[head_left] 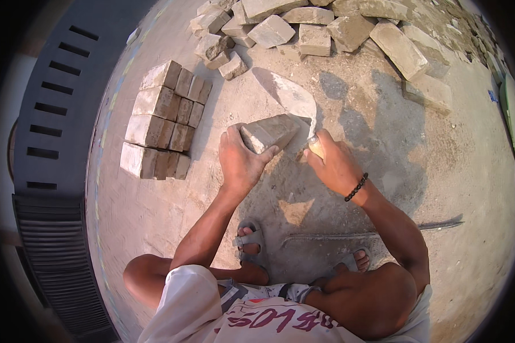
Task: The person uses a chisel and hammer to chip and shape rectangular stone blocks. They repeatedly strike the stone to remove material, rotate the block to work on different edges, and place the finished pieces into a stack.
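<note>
A brick (272, 132), greyish brown with rough faces, is held tilted in my left hand (241, 160), thumb on its near side and fingers along its left end. My right hand (336, 162) is wrapped around the wooden handle of a trowel (292, 94). The trowel's broad, mortar-smeared blade points away and to the left, just beyond the brick. A dark beaded bracelet (356, 187) circles my right wrist. Whether the blade touches the brick I cannot tell.
Left of my hands stands a neat stack of bricks (154, 117). A loose heap of bricks (272, 31) and broken pieces spreads along the far side. A thin metal rod (372, 235) lies on the ground by my sandalled feet. A dark slotted panel (54, 114) borders the left.
</note>
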Available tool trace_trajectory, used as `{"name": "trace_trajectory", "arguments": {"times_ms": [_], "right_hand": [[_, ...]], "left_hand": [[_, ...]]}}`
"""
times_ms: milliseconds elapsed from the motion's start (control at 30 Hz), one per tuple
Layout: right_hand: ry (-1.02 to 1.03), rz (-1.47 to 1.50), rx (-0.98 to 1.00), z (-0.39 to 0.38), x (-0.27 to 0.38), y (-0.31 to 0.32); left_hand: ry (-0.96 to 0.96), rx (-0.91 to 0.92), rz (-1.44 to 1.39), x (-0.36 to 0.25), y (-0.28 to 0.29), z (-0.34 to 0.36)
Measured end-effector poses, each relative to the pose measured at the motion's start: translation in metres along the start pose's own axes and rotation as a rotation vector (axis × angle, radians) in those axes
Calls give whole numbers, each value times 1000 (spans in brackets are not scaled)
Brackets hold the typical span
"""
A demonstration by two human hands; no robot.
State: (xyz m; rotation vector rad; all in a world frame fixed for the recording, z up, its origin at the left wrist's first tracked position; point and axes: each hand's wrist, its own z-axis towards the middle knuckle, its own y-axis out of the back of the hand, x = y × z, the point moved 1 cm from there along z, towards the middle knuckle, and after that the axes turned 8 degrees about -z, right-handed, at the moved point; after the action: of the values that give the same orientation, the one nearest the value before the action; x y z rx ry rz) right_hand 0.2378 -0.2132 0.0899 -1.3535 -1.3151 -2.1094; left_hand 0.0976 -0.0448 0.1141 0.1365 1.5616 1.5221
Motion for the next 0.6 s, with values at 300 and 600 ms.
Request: {"name": "trace_trajectory", "arguments": {"times_ms": [300,600], "right_hand": [[-44,-170,95,19,-23,-1],[-133,-284,219,9,-74,-29]], "left_hand": [[-58,4,29,-5,-6,5],[-35,-9,17,-9,-15,9]]}}
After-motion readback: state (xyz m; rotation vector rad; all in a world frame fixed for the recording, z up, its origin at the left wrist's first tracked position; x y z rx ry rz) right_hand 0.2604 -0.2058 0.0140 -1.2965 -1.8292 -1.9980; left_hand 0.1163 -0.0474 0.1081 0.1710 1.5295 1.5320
